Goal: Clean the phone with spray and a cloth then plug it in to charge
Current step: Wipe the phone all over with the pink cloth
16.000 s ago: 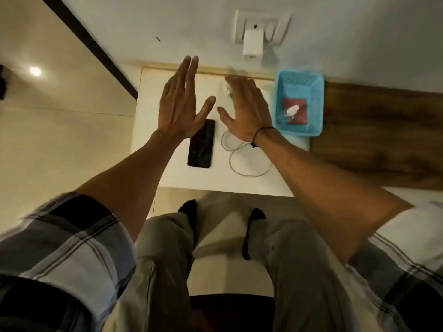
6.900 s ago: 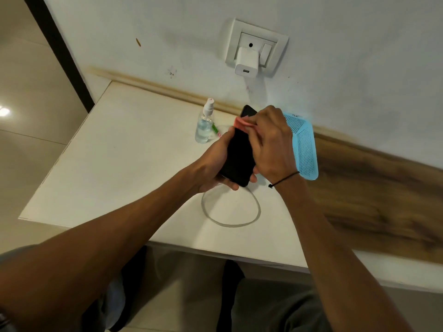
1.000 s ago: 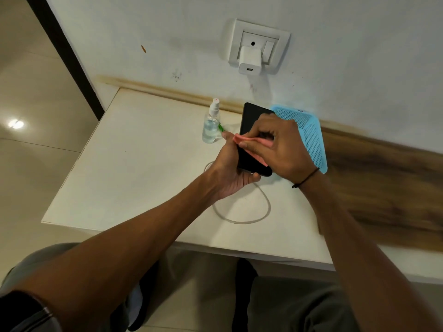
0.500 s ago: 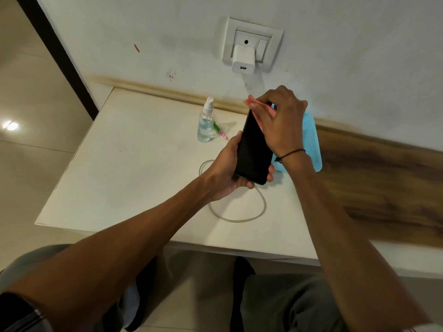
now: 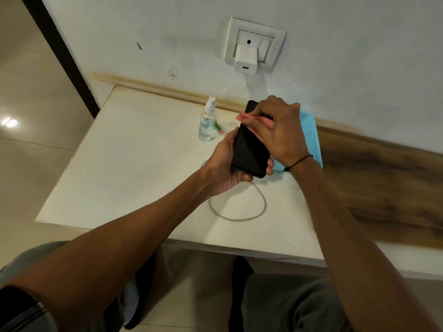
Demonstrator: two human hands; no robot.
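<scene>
The left hand (image 5: 225, 164) grasps the black phone (image 5: 250, 146) from below and from its left side, the fingers (image 5: 269, 164) curled round the lower end so their tips show past the phone's right edge. The phone is held above the counter (image 5: 134, 164), tilted, its top end pointing toward the wall and its dark face up.

The right hand (image 5: 279, 130) comes over the phone from the right, its fingers pinched on a pink cloth (image 5: 254, 119) and pressing it against the upper half of the phone's face. A corner of the cloth sticks out to the left of the phone. A thin black band circles the right wrist.

The spray bottle (image 5: 208, 122) stands upright near the back edge of the counter, just left of the phone, with clear liquid in it and a white nozzle on top. A small green and pink thing lies beside its base, too small to tell what it is. A blue perforated basket (image 5: 311, 140) sits at the back right corner, mostly hidden behind the right hand.

A white cable (image 5: 239, 218) lies in 1 loop on the counter under the left wrist, toward the front edge. On the wall above the counter, a white charger (image 5: 245, 59) sits plugged into a socket (image 5: 271, 37), its port facing down with nothing in it.
</scene>
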